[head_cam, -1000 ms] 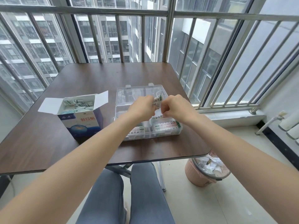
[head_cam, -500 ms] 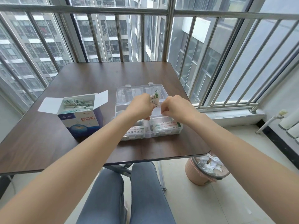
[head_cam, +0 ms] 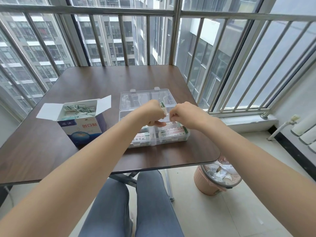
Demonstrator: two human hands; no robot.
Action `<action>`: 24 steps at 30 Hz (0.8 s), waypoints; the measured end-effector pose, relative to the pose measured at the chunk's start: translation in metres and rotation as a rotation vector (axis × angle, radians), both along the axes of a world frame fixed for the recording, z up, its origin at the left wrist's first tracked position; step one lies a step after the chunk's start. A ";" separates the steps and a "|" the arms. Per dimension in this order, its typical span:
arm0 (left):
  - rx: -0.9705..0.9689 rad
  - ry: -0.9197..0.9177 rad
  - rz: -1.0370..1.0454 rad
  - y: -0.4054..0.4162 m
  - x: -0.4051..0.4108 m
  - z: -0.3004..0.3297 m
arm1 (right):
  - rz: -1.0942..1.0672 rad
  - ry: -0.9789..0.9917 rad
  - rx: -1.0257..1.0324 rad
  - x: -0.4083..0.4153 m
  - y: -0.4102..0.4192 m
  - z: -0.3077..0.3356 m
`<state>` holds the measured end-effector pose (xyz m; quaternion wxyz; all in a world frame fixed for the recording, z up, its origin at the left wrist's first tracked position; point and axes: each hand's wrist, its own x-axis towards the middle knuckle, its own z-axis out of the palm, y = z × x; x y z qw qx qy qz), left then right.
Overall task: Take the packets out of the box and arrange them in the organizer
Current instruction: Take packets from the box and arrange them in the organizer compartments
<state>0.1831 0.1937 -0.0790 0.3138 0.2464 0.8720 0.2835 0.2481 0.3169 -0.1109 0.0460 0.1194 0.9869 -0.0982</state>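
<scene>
The fingers of the left hand (head_cam: pixel 151 111) curl round a small stack of packets (head_cam: pixel 162 107) that stands up out of the fist, green-printed end uppermost. The right hand (head_cam: pixel 183 114) meets it from the right, fingers bent inward, and seems to pinch the lower corner of the same stack; the contact itself is hidden behind the knuckles. Both hands hang over the middle of the clear organizer (head_cam: pixel 171 139), whose lid (head_cam: pixel 147 100) lies open on the far side.

By the look of it the job is partway through: the two near compartments already hold packets lying flat, while the box (head_cam: pixel 82 124) to the left, flaps open, is still well filled.

The organizer sits close to the near right corner of the surface (head_cam: pixel 85 82), its right wall near the edge, so packets dropped wide could fall toward the bin (head_cam: pixel 215 178) on the floor. The far half of the surface offers room.
</scene>
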 end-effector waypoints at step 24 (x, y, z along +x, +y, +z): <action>0.577 -0.263 -0.066 -0.038 -0.003 -0.008 | -0.238 0.472 -0.933 0.019 -0.010 0.018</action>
